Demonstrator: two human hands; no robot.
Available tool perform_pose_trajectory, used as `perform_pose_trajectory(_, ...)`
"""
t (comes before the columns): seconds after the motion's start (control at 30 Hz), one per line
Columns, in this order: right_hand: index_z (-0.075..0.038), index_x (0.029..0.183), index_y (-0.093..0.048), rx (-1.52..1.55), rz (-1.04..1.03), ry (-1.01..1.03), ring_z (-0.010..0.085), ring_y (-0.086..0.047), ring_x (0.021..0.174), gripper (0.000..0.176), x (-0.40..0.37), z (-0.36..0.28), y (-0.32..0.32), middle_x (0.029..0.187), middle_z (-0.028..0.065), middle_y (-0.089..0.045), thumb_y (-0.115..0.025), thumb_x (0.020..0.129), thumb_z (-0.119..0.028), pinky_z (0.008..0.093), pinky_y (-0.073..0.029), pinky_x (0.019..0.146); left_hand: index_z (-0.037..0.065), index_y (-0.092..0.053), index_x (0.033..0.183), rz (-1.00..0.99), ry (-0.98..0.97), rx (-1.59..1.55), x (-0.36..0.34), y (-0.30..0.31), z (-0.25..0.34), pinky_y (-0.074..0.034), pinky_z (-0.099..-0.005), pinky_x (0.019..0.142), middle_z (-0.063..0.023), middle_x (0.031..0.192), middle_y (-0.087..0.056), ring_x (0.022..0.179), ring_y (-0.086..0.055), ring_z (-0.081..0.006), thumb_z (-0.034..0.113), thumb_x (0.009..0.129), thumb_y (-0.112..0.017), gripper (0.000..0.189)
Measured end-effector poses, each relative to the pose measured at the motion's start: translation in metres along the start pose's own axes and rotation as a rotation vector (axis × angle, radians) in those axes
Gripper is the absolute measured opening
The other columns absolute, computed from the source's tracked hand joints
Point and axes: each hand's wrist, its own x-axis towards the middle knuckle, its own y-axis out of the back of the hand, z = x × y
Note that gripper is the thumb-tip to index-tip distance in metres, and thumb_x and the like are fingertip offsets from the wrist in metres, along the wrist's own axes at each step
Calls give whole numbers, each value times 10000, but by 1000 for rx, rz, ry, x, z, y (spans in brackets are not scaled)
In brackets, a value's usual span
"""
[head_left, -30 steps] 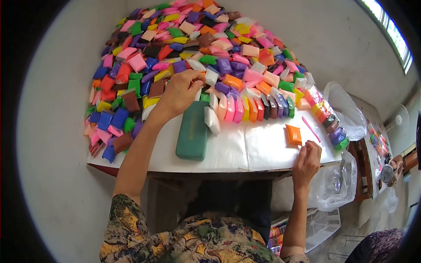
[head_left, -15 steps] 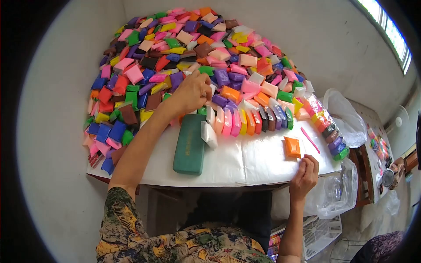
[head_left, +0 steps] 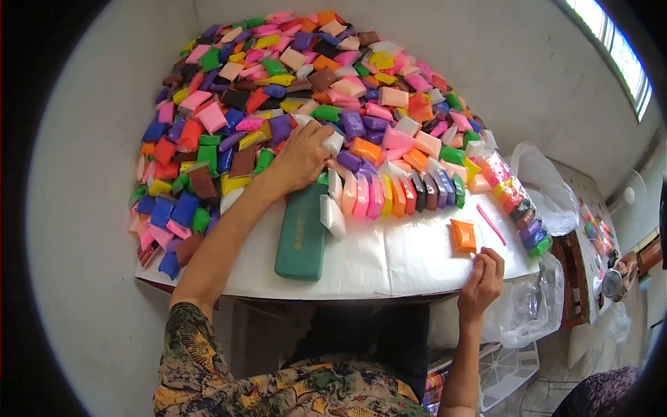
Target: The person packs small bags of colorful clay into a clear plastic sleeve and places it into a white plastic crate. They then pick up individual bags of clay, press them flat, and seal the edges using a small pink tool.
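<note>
My left hand [head_left: 300, 160] reaches over the front of the pile, its fingers bent around a small white packet [head_left: 333, 142]. Just below it lies a long green case [head_left: 300, 233]. A white packet [head_left: 332, 217] leans at the left end of a row of upright packets [head_left: 399, 193] in several colours. My right hand [head_left: 481, 281] rests near the table's front edge, fingers curled together; whether anything is between them is hidden. Its fingertips are close to the corner of an orange packet [head_left: 463, 236]. A thin pink stick [head_left: 491, 224] lies just beyond.
A large heap of coloured packets [head_left: 243, 101] covers the back and left of the table [head_left: 361, 267]. At the right edge lies a clear bag of packets [head_left: 517, 201], with plastic bags [head_left: 545, 184] beside it. A white crate [head_left: 511, 375] stands below.
My left hand has drawn slightly down and toward me, and the white packet at its fingers shows more. My right hand, the orange packet and the row stay about the same.
</note>
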Motion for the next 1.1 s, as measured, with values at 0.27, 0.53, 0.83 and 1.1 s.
perform_pose_trajectory(0.27, 53, 951, -639, 7, -19, -15, 334, -637, 954, 118, -2, -1, 2, 1036, 189, -650, -535, 934, -1, 409, -506, 858, 36, -695, 973, 190, -18, 179, 11, 36, -9, -431, -439, 961, -118, 1271, -582, 1127, -522, -311, 46, 778, -663, 198)
perform_pose_trajectory(0.53, 54, 976, -633, 24, -10, -24, 351, -627, 983, 116, -2, -1, 2, 1053, 196, -649, -541, 938, -6, 427, -495, 880, 48, -679, 1002, 459, 141, 83, 4, 108, 81, -412, -439, 927, -111, 1197, -630, 1071, -537, -325, -2, 811, -661, 199)
perform_pose_trajectory(0.83, 53, 1223, -580, 203, -10, -68, 381, -599, 1118, 317, 8, -47, 30, 1198, 223, -620, -540, 914, -5, 429, -461, 985, -15, -658, 1049, 214, 335, 0, -33, 16, 259, -416, -399, 817, -96, 1009, -615, 925, -550, -261, 77, 763, -687, 302)
perform_pose_trajectory(1.1, 40, 1342, -541, 51, -443, 270, 366, -480, 1336, 451, -15, -101, -3, 1379, 205, -550, -577, 934, -149, 511, -306, 1158, -26, -643, 1011, 200, 449, -437, -52, 30, 253, -451, -414, 848, -142, 1043, -629, 941, -569, -333, -21, 808, -657, 204)
